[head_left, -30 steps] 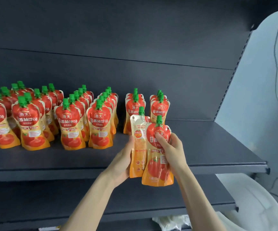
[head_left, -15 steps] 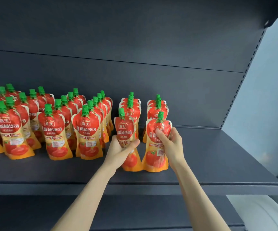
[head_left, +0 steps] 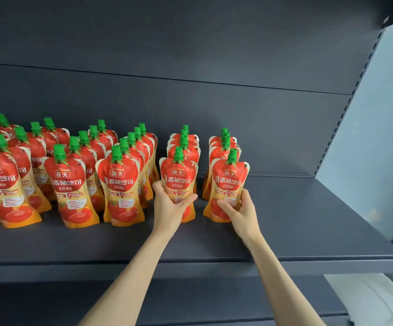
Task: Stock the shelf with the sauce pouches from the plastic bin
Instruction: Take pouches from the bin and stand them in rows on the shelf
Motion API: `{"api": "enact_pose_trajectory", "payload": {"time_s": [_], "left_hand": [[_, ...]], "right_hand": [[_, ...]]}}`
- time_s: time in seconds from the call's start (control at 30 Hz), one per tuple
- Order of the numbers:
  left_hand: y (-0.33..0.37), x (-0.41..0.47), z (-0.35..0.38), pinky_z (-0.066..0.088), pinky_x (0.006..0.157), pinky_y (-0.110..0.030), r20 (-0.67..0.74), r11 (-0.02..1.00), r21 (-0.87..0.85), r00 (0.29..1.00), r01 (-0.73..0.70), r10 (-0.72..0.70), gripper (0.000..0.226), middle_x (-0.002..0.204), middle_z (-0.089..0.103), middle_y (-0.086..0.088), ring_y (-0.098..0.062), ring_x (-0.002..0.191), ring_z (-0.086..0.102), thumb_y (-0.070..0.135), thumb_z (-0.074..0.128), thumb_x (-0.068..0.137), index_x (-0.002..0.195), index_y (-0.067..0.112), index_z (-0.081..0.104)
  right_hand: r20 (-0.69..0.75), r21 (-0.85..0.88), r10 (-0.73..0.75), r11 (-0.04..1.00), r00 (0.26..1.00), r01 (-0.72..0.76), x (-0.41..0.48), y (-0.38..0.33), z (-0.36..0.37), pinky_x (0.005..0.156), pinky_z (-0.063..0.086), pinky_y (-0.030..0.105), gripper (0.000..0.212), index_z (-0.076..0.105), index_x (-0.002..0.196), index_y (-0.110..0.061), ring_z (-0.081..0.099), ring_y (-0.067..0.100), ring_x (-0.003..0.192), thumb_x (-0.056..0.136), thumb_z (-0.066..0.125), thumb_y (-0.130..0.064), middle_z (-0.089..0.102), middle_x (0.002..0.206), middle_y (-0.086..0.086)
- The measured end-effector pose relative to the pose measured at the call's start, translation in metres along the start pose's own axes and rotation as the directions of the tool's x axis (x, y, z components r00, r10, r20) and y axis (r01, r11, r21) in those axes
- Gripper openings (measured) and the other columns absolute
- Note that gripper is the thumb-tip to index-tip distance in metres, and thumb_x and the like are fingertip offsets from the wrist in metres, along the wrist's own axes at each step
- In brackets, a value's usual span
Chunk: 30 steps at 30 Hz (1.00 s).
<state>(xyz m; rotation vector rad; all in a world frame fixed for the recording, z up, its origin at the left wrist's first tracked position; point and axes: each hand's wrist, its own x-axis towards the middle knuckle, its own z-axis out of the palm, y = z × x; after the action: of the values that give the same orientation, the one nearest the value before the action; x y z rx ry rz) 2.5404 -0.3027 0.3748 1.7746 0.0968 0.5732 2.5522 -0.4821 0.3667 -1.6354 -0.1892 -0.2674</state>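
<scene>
Red and orange sauce pouches with green caps stand in rows on the dark grey shelf (head_left: 296, 222). My left hand (head_left: 170, 209) grips the lower half of one pouch (head_left: 178, 177), upright on the shelf at the front of its row. My right hand (head_left: 239, 211) holds the base of a second pouch (head_left: 229, 182), upright at the front of the rightmost row. Several pouches (head_left: 186, 147) stand behind the left one, and more pouches (head_left: 223, 144) behind the right one. The plastic bin is out of sight.
Several full rows of pouches (head_left: 66, 175) fill the shelf's left side. The shelf's back panel (head_left: 238, 114) rises behind them. To the right of the rightmost row the shelf surface is bare up to its slotted upright (head_left: 332, 137). A white object (head_left: 367, 300) shows below right.
Both hands carried their pouches up from in front of the shelf edge and set them upright on the shelf. The left pouch turned label-forward. The hands slid down toward the pouch bases.
</scene>
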Motion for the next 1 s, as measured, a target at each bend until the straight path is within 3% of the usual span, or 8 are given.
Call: {"api": "enact_pose_trajectory", "payload": {"time_s": [0.07,0.2,0.3,0.4,0.47,0.57,0.77,1.0], "left_hand": [[0.001,0.001,0.002,0.043,0.076,-0.011,-0.035,1.000,-0.007,0.999,-0.017,0.017,0.070,0.117,0.046,0.003,-0.013,0.109,0.051,0.030,0.080,0.070,0.114,0.024,0.027],[-0.002,0.001,0.002,0.046,0.096,-0.037,0.032,0.998,0.054,0.999,-0.013,0.011,0.076,0.129,0.044,-0.005,-0.019,0.118,0.047,0.023,0.080,0.072,0.126,0.016,0.026],[-0.013,-0.004,-0.008,0.044,0.100,-0.047,0.086,0.990,0.141,0.996,0.021,-0.033,0.082,0.131,0.045,-0.006,-0.022,0.121,0.046,0.019,0.080,0.072,0.134,0.015,0.028],[-0.019,-0.004,-0.015,0.047,0.093,-0.039,0.095,0.983,0.177,0.993,0.049,-0.066,0.072,0.126,0.053,-0.004,-0.023,0.117,0.053,0.022,0.080,0.072,0.129,0.015,0.038],[-0.018,-0.002,-0.016,0.047,0.086,-0.034,0.083,0.981,0.186,0.993,0.063,-0.079,0.065,0.122,0.057,-0.004,-0.024,0.112,0.056,0.025,0.080,0.072,0.125,0.014,0.042],[-0.016,0.003,-0.014,0.048,0.088,-0.039,0.061,0.972,0.227,0.996,0.056,-0.071,0.061,0.123,0.058,-0.007,-0.027,0.112,0.057,0.027,0.079,0.073,0.122,0.012,0.045],[-0.015,0.007,-0.006,0.048,0.091,-0.042,0.033,0.955,0.293,0.998,0.041,-0.053,0.061,0.125,0.057,-0.010,-0.028,0.114,0.056,0.029,0.077,0.075,0.123,0.010,0.044],[-0.017,0.005,-0.004,0.047,0.094,-0.044,0.005,0.911,0.410,0.999,0.047,-0.054,0.067,0.128,0.053,-0.012,-0.030,0.116,0.054,0.037,0.073,0.078,0.130,0.011,0.041]], "right_hand": [[-0.045,-0.045,-0.012,0.999,0.999,0.010,0.000,0.001,0.000,0.067,0.051,0.011,0.038,0.049,0.111,-0.025,0.065,0.001,0.092,0.081,0.073,-0.023,0.064,0.104,-0.013],[-0.047,-0.110,-0.032,0.994,0.998,0.027,0.003,0.002,-0.001,0.068,0.051,0.009,0.035,0.050,0.110,-0.024,0.064,0.006,0.095,0.082,0.071,-0.026,0.063,0.102,-0.015],[-0.027,-0.167,-0.034,0.985,0.999,0.029,0.003,0.005,-0.001,0.081,0.053,0.021,0.039,0.048,0.116,-0.022,0.061,0.014,0.105,0.084,0.070,-0.024,0.062,0.112,-0.002],[-0.028,-0.264,-0.044,0.964,0.999,0.036,0.005,0.007,0.000,0.095,0.049,0.040,0.043,0.048,0.119,-0.021,0.054,0.022,0.113,0.084,0.071,-0.025,0.056,0.118,0.005],[-0.039,-0.265,-0.043,0.964,0.998,0.031,0.006,0.006,0.003,0.094,0.050,0.039,0.041,0.047,0.116,-0.024,0.057,0.022,0.112,0.083,0.072,-0.024,0.059,0.118,0.002],[-0.097,-0.290,-0.027,0.957,0.995,-0.003,0.009,0.006,0.007,0.087,0.052,0.032,0.045,0.045,0.115,-0.024,0.061,0.019,0.105,0.081,0.074,-0.026,0.062,0.114,-0.001],[-0.157,-0.439,0.017,0.894,0.988,-0.085,0.014,0.007,0.011,0.091,0.052,0.044,0.056,0.044,0.124,-0.018,0.058,0.022,0.108,0.080,0.072,-0.038,0.062,0.120,0.004],[-0.144,-0.609,-0.044,0.791,0.989,-0.054,0.012,0.007,0.011,0.094,0.047,0.039,0.058,0.044,0.132,-0.017,0.052,0.020,0.117,0.085,0.064,-0.045,0.058,0.128,0.002]]}}
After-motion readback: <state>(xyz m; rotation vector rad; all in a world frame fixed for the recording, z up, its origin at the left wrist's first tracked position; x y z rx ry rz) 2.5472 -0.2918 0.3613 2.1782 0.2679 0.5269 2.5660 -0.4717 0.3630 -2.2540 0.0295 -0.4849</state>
